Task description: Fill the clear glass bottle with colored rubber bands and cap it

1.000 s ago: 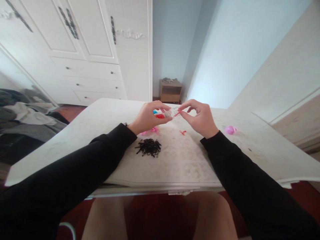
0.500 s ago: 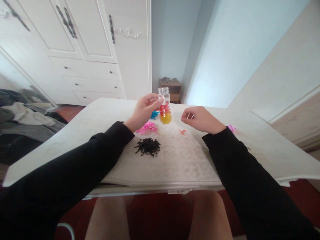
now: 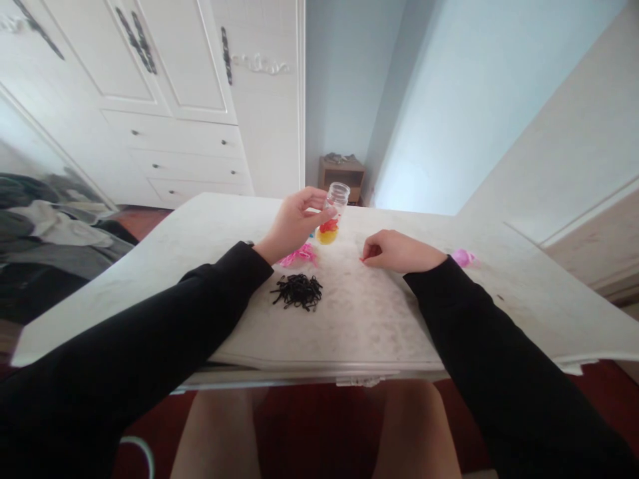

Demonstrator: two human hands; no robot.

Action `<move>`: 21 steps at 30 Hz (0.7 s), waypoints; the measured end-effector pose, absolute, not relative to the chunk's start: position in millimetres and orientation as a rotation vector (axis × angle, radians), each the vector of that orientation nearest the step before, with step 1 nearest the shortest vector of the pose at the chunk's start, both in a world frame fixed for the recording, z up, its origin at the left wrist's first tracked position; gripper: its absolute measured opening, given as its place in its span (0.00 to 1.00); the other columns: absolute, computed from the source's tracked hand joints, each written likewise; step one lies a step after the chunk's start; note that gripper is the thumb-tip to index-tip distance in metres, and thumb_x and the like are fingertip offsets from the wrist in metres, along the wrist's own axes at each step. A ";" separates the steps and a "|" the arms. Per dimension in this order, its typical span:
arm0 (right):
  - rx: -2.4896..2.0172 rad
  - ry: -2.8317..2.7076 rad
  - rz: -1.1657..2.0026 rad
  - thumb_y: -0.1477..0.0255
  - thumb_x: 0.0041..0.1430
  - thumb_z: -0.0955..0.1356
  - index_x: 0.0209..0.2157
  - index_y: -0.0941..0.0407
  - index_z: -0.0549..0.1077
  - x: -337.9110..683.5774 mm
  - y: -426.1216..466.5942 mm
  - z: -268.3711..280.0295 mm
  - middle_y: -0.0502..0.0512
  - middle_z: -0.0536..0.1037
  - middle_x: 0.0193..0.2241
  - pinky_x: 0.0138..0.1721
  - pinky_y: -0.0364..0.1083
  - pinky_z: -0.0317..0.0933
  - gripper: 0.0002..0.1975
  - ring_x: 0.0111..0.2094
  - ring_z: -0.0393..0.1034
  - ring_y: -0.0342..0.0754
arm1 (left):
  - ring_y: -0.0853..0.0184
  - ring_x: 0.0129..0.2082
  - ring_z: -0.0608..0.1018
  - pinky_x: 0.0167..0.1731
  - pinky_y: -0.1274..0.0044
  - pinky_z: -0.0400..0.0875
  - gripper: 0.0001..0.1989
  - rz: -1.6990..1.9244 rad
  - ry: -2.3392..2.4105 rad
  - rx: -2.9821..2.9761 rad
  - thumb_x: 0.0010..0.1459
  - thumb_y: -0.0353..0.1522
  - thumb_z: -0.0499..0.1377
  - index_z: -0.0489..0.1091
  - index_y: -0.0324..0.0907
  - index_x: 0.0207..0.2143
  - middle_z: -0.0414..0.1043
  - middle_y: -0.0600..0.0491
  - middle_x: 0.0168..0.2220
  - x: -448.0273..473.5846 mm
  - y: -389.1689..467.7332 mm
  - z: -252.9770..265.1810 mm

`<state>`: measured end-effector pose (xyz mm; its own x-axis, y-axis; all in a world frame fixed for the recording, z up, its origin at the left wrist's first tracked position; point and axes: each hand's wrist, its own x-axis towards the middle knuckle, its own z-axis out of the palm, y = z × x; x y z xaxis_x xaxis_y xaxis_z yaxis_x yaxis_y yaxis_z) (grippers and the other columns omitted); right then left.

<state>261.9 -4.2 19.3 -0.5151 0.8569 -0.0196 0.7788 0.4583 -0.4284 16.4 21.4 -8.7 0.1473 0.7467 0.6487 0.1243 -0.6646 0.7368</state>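
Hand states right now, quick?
Left hand: closed, holding the clear jar.
Right hand: down at a red band; whether it's gripped can't be told.

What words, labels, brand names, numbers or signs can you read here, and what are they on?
None can be read.
Clear jar in the left hand: no legible lettering; any print is too small or covered by the fingers.
Purple item: too blurred to tell.
White scrollwork on the cupboard: looks like ornament, not letters.
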 end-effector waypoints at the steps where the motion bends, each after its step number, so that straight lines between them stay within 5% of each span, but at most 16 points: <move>1: -1.387 -2.513 0.578 0.80 0.46 0.73 0.23 0.53 0.79 261.6 -4.8 18.6 0.48 0.78 0.20 0.27 0.46 0.60 0.07 0.23 0.70 0.46 | 0.66 0.39 0.82 0.39 0.73 0.79 0.09 1.547 0.843 1.931 0.59 0.32 0.67 0.74 0.42 0.42 0.80 0.51 0.38 16.4 20.2 -7.9; 7: -1.225 -2.460 0.497 0.81 0.47 0.71 0.23 0.54 0.75 258.5 -7.3 23.1 0.48 0.77 0.21 0.29 0.45 0.60 0.07 0.24 0.69 0.45 | 0.66 0.42 0.80 0.42 0.74 0.78 0.11 1.543 0.906 2.099 0.58 0.35 0.67 0.77 0.43 0.44 0.80 0.50 0.43 14.3 12.2 -2.7; 15: -0.897 -1.928 0.415 0.69 0.59 0.71 0.35 0.54 0.75 250.2 -9.8 33.9 0.53 0.79 0.33 0.39 0.49 0.68 0.04 0.35 0.73 0.48 | 0.65 0.38 0.79 0.44 0.70 0.75 0.11 1.477 0.869 2.339 0.55 0.35 0.70 0.78 0.43 0.42 0.78 0.50 0.39 13.4 7.4 -3.5; 21: -0.895 -1.967 0.409 0.66 0.58 0.73 0.32 0.54 0.76 243.8 -13.1 28.8 0.51 0.79 0.29 0.34 0.47 0.65 0.07 0.30 0.70 0.46 | 0.65 0.38 0.79 0.43 0.71 0.74 0.12 1.400 0.823 2.404 0.55 0.35 0.70 0.78 0.43 0.42 0.79 0.50 0.40 14.8 6.8 -4.0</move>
